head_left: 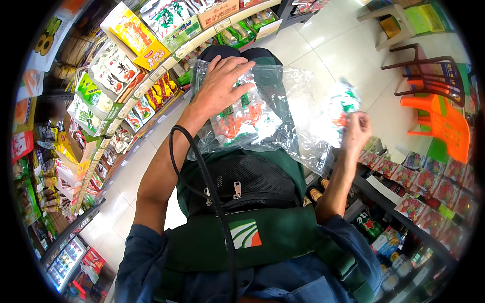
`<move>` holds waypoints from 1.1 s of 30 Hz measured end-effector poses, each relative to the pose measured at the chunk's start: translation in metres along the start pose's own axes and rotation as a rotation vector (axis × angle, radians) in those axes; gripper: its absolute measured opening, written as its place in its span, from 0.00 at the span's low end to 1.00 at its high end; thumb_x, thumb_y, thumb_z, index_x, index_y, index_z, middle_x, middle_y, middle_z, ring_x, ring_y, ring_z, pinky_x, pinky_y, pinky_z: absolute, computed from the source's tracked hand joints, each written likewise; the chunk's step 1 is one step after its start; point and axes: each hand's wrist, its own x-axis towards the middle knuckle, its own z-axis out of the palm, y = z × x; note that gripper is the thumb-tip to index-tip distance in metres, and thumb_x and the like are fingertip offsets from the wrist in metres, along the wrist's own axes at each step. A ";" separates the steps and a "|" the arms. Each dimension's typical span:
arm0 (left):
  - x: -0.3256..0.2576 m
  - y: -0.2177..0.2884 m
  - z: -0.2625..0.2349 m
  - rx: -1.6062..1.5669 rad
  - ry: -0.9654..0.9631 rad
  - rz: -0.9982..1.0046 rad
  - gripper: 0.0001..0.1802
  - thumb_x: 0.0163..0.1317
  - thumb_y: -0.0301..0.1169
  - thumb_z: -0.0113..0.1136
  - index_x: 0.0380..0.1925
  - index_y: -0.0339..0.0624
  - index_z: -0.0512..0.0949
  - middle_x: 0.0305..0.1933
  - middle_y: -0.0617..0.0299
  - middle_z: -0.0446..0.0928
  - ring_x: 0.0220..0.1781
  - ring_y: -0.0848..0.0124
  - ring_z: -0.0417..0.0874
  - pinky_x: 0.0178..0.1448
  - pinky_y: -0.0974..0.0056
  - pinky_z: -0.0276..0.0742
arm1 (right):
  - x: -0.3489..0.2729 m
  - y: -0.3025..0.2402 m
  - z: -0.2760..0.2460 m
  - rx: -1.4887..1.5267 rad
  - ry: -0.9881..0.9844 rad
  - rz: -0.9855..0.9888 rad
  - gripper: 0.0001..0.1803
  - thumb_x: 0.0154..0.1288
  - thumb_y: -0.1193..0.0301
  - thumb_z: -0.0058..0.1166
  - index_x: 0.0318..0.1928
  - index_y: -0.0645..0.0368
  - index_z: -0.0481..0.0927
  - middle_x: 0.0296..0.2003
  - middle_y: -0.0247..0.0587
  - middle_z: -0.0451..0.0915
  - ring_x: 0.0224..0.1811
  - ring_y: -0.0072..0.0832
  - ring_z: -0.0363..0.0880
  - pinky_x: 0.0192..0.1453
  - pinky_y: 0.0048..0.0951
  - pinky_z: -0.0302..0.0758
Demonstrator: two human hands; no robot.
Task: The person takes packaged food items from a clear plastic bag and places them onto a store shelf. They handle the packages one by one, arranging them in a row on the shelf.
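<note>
A large clear plastic bag (298,96) lies across my lap, with white, red and green snack packets (247,118) in its left part. On the upper left of the bag rests my left hand (225,83), its fingers stretched out and spread. Off to the right, my right hand (357,132) pinches a small snack packet (344,103) of the same colours, slightly blurred. The bag's right end reaches close to that hand; whether they touch I cannot tell. Below the bag is a black mesh pouch (252,179) with zips, worn at my front.
Shelves of packaged snacks (113,70) curve along my left, close to the left arm. A rack with hanging packets (419,202) and drinks stands at the lower right. Orange plastic chairs (444,126) and a brown chair (429,68) stand on the tiled floor (328,38) at the right.
</note>
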 end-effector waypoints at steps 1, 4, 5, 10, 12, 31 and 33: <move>0.000 0.000 0.000 0.006 -0.012 -0.003 0.29 0.67 0.39 0.66 0.68 0.46 0.77 0.69 0.55 0.75 0.74 0.55 0.71 0.83 0.41 0.51 | 0.011 -0.001 -0.017 -0.006 0.061 -0.050 0.04 0.71 0.75 0.56 0.35 0.57 0.79 0.28 0.28 0.78 0.25 0.12 0.70 0.25 0.18 0.64; 0.004 0.000 -0.001 0.015 -0.037 -0.006 0.31 0.64 0.38 0.70 0.68 0.47 0.77 0.70 0.56 0.75 0.76 0.55 0.69 0.84 0.41 0.51 | 0.020 -0.051 -0.022 0.040 0.152 -0.234 0.05 0.72 0.76 0.55 0.35 0.58 0.79 0.28 0.29 0.78 0.26 0.12 0.71 0.27 0.18 0.65; 0.006 0.002 -0.004 0.001 -0.043 -0.001 0.31 0.64 0.38 0.70 0.68 0.47 0.77 0.71 0.56 0.74 0.77 0.54 0.68 0.84 0.41 0.50 | 0.022 -0.069 -0.019 0.026 0.098 -0.318 0.05 0.73 0.76 0.55 0.36 0.59 0.79 0.29 0.30 0.79 0.27 0.12 0.71 0.27 0.18 0.66; 0.017 0.016 -0.009 -0.363 0.157 0.034 0.24 0.66 0.37 0.69 0.60 0.44 0.83 0.59 0.53 0.83 0.66 0.54 0.78 0.75 0.54 0.69 | 0.002 -0.121 0.063 0.076 -0.350 -0.306 0.03 0.74 0.75 0.56 0.39 0.58 0.78 0.27 0.25 0.75 0.25 0.11 0.69 0.26 0.18 0.65; 0.018 0.023 -0.014 -0.676 0.178 -0.102 0.19 0.74 0.41 0.60 0.53 0.37 0.84 0.50 0.55 0.86 0.54 0.62 0.84 0.61 0.61 0.78 | -0.008 -0.104 0.107 0.050 -0.586 -0.271 0.03 0.73 0.76 0.57 0.39 0.58 0.76 0.28 0.25 0.75 0.27 0.11 0.69 0.29 0.19 0.67; 0.006 0.002 -0.008 -1.344 0.143 -0.482 0.12 0.75 0.30 0.59 0.53 0.36 0.80 0.51 0.61 0.85 0.50 0.75 0.86 0.56 0.67 0.81 | -0.010 -0.052 0.173 0.275 -0.760 0.059 0.11 0.76 0.75 0.58 0.52 0.69 0.80 0.38 0.33 0.84 0.39 0.14 0.80 0.43 0.18 0.76; 0.007 0.000 -0.006 -1.347 0.144 -0.477 0.12 0.75 0.30 0.59 0.53 0.37 0.80 0.51 0.62 0.85 0.50 0.75 0.86 0.56 0.67 0.82 | -0.008 -0.052 0.173 0.248 -0.772 0.061 0.12 0.76 0.75 0.58 0.54 0.70 0.80 0.38 0.34 0.85 0.39 0.15 0.80 0.43 0.18 0.77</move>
